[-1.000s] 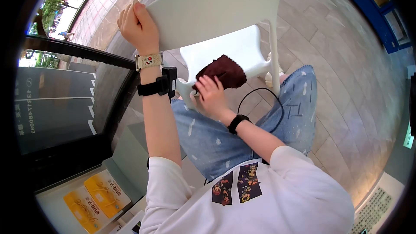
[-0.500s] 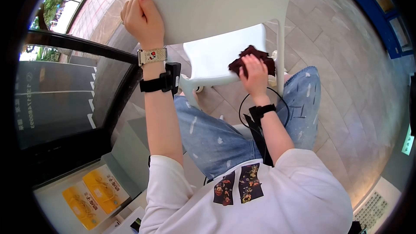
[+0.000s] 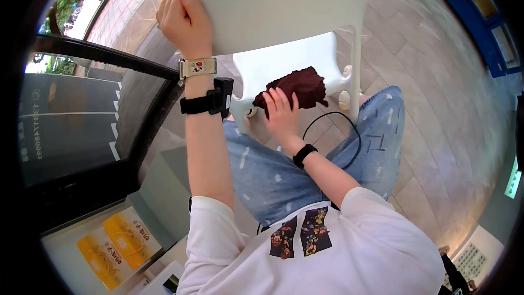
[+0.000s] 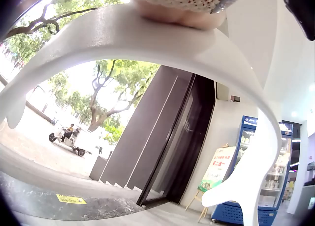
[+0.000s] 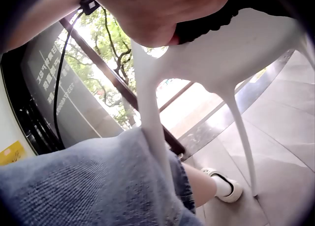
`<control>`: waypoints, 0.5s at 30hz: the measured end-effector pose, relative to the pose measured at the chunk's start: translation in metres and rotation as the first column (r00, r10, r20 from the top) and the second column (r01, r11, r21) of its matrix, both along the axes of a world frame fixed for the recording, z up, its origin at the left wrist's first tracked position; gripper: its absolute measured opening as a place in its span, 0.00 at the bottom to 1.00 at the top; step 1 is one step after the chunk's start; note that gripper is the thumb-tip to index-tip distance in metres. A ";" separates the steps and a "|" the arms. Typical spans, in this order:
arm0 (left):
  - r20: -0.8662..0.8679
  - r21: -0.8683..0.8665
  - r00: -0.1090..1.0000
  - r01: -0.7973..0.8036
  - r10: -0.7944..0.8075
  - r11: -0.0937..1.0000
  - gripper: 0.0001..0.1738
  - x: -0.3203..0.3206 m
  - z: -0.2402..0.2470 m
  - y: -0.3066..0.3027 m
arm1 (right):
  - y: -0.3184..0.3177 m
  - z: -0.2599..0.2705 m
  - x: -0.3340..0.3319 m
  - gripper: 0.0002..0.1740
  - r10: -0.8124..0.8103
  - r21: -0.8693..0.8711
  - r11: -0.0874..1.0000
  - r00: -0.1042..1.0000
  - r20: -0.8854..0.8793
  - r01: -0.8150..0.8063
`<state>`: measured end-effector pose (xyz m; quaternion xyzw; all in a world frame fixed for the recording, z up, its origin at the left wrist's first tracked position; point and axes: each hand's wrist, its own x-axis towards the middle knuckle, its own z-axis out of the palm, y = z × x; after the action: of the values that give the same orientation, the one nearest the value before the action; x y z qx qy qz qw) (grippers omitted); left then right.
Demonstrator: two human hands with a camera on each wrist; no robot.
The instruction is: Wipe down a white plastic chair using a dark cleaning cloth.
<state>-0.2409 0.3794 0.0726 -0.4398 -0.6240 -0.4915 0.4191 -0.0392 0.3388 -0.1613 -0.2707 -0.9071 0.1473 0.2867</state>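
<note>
A white chair (image 3: 284,8) stands between the person's knees, its backrest towards the top of the head view. At the backrest's upper left corner the left hand (image 3: 186,24) grips the edge with curled fingers; the left wrist view shows part of this hand (image 4: 179,15) against the white rim. A crumpled dark maroon cloth (image 3: 305,84) lies on the seat near its front edge. The right hand (image 3: 283,117) presses on the cloth's left part with spread, slightly bent fingers. In the right wrist view, the palm (image 5: 162,14) hides much of the cloth (image 5: 211,25).
The person's denim-clad legs (image 3: 273,169) flank the chair, and a black cable (image 3: 357,136) loops by the right thigh. To the left are a dark-framed glass panel (image 3: 82,109) and yellow packages (image 3: 128,237). A blue cabinet (image 3: 480,22) stands at the far right.
The right hand and cloth went from the seat's left side to its right, then back to the left and middle. The left hand keeps its hold on the backrest, which has shifted slightly right in view.
</note>
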 end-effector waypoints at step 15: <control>-0.038 -0.003 0.998 0.040 -0.040 0.999 0.17 0.003 0.000 -0.001 | 0.104 -0.005 0.041 0.18 -0.201 0.038 0.978 0.973 -0.117 0.207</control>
<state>-0.2379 0.3787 0.0727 -0.4618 -0.6076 -0.4908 0.4205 0.0021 0.4426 -0.1663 -0.3466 -0.8602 0.1095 0.3576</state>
